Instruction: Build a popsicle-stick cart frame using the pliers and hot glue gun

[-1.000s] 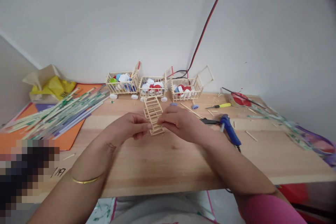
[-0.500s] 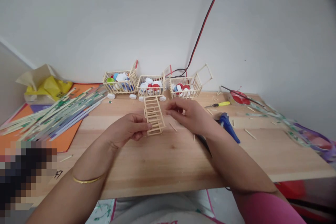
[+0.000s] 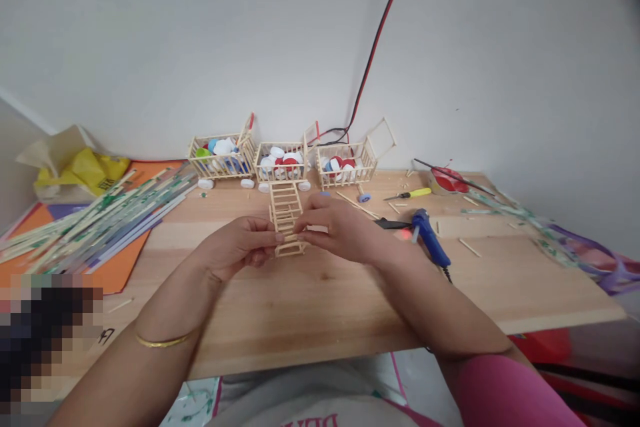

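A small ladder-like frame of wooden sticks (image 3: 285, 210) stands tilted over the middle of the wooden table (image 3: 320, 307). My left hand (image 3: 240, 247) pinches its lower left side. My right hand (image 3: 340, 227) is closed on its right side, fingertips pressed to the frame at about mid-height. Whether the right fingers also hold a loose stick is hidden. A gold bangle sits on my left wrist.
Three stick-built carts (image 3: 283, 160) with coloured bottle caps line the wall. A blue glue gun (image 3: 430, 243), black pliers, a yellow-handled tool (image 3: 410, 194) and a red tape roll (image 3: 447, 180) lie right. Wrapped chopsticks (image 3: 95, 220) cover orange paper on the left.
My right hand, which had lifted away to the right of the frame half a second ago, has come back onto its right side. My left hand kept its hold.
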Demonstrator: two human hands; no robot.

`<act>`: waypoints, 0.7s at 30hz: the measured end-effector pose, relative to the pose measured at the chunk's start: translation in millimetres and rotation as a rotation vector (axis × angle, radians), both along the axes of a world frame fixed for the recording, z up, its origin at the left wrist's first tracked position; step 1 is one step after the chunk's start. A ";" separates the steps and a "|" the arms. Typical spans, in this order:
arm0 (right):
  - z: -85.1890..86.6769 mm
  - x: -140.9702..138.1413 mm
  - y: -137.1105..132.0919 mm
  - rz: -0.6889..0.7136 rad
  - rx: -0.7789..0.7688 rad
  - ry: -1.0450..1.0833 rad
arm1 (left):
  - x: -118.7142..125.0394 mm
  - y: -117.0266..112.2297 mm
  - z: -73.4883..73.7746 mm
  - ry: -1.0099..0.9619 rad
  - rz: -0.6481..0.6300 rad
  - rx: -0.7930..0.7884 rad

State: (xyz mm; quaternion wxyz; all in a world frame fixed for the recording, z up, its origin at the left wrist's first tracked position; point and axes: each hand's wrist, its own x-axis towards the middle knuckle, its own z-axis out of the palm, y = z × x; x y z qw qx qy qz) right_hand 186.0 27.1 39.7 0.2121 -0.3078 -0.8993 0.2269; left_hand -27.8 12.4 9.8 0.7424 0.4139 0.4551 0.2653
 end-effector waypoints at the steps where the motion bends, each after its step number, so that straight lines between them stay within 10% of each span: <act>1: 1.2 -1.3 -0.1 0.020 0.006 -0.023 | -0.3 0.1 0.1 -0.011 -0.004 -0.001; 8: 17.8 27.8 2.5 -0.282 0.048 -0.154 | -3.2 1.2 1.4 -0.039 0.008 0.003; 15: -31.0 29.3 -11.3 -0.602 -0.105 -0.503 | -0.5 0.2 0.7 -0.008 0.000 0.031; 21: -36.0 21.1 -21.5 -0.555 0.005 -0.556 | -1.4 0.7 -1.0 -0.004 -0.011 0.045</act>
